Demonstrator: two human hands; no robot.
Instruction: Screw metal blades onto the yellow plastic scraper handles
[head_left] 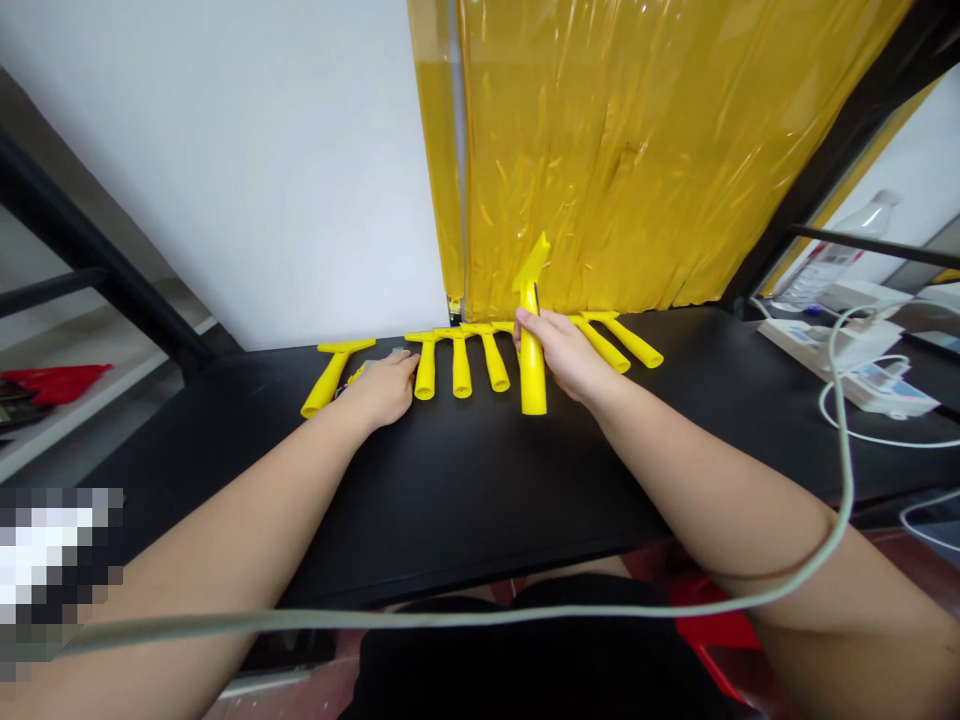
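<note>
My right hand is closed round the handle of a yellow T-shaped squeegee handle, raised in front of the row, its angled head upward. My left hand lies palm down on the black table with its fingers stretched forward. Under and beside it are a small yellow item and something greyish, mostly hidden. A similar yellow piece lies left of that hand. To its right several more lie side by side, heads toward the back, such as one yellow handle by my fingertips and another yellow handle farther right.
A white panel and yellow plastic sheeting stand behind the black table. At right are a power strip and a clear bottle. A white cable crosses in front of me.
</note>
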